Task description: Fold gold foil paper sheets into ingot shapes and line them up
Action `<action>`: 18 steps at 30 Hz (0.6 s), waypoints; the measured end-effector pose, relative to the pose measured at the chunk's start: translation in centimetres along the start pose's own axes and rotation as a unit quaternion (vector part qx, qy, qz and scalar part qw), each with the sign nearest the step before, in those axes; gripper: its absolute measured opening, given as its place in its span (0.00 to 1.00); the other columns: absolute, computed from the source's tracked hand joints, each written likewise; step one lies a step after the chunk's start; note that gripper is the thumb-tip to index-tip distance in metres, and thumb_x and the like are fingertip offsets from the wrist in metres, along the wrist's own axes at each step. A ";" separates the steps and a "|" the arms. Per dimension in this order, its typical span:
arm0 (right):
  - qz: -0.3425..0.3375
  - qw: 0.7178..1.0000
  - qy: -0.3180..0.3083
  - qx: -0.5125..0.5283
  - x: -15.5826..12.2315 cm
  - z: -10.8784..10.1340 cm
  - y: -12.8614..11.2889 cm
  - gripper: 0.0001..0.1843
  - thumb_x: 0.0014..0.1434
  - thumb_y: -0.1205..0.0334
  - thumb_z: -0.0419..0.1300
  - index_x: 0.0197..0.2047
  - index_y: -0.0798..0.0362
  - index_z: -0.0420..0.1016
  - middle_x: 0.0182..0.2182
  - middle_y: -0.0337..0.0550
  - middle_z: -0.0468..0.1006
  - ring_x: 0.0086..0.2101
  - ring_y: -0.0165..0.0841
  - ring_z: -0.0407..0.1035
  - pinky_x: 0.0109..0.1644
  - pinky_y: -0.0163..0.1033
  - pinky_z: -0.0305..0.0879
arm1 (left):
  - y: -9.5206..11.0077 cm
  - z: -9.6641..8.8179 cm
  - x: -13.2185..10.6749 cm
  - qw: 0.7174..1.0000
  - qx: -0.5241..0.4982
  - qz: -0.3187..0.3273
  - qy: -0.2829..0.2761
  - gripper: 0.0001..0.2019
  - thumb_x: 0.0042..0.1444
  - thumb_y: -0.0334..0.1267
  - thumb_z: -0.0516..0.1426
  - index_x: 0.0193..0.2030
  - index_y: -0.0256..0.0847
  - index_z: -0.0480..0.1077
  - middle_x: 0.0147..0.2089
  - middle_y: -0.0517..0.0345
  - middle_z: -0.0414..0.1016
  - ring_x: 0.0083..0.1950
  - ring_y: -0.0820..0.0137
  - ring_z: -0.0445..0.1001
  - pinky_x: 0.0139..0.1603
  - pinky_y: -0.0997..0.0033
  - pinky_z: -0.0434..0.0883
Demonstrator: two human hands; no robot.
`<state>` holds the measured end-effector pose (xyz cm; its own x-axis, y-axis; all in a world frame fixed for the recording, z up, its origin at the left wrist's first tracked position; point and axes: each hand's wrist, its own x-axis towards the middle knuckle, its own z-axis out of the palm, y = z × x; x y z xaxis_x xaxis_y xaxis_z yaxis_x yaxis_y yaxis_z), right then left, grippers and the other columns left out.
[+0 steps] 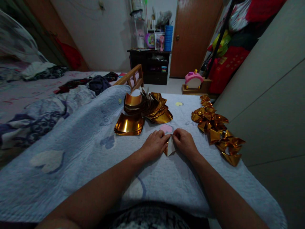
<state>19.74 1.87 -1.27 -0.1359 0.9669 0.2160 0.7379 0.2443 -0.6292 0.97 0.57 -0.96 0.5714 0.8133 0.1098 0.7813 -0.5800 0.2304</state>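
Nearest the camera we record two bare forearms reaching far over a pale blue quilted bedspread (71, 152). The left hand (154, 144) and right hand (185, 142) meet at the middle of the quilt. Both pinch a small folded piece of gold foil paper (170, 149) at its top with the fingertips. It rests on the quilt between them, white back showing.

Left and far of the hands lies a curled stack of gold foil sheets (130, 124). A fanned pile of more gold sheets (157, 109) lies just beside it. To the right, a loose heap of folded gold foil shapes (218, 128) runs along the quilt edge.

Risks, in our judgement:
- The quilt is soft, so a crease pressed on it may run crooked or stay weak.
- Foil looks slick, so the piece may slip from the pinch or spring open.
- The heap lies close to the right edge, and a nudge from the right arm could send pieces off it.
- Dim light makes edges hard to align.

Writing: gold marks show on a red package (226, 68) far right, but we cannot read them. No brand is legible elsewhere.
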 end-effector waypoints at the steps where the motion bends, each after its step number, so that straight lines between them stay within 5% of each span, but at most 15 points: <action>1: -0.002 1.000 0.001 0.001 0.0 0.0 0.0 0.04 0.54 0.70 0.57 0.31 0.53 0.72 0.27 0.41 0.73 0.30 0.33 0.65 0.36 0.37 0.57 | -0.1 0.0 0.0 1.000 -0.003 0.001 0.000 0.19 0.67 0.41 0.53 0.63 0.44 0.65 0.52 0.50 0.68 0.50 0.59 0.66 0.54 0.58 0.69; 18: -0.045 0.999 -0.002 0.006 -0.1 0.1 0.1 0.04 0.55 0.70 0.57 0.31 0.52 0.72 0.27 0.40 0.71 0.30 0.33 0.65 0.36 0.36 0.58 | -0.4 0.0 0.2 1.000 -0.018 0.005 -0.006 0.21 0.66 0.40 0.53 0.65 0.44 0.64 0.51 0.50 0.67 0.50 0.59 0.67 0.54 0.58 0.69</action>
<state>19.74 1.82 -1.40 -0.2031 0.9415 0.2689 0.7145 0.3303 -0.6167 0.76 0.93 -0.99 0.5828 0.8064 0.0999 0.7657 -0.5862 0.2647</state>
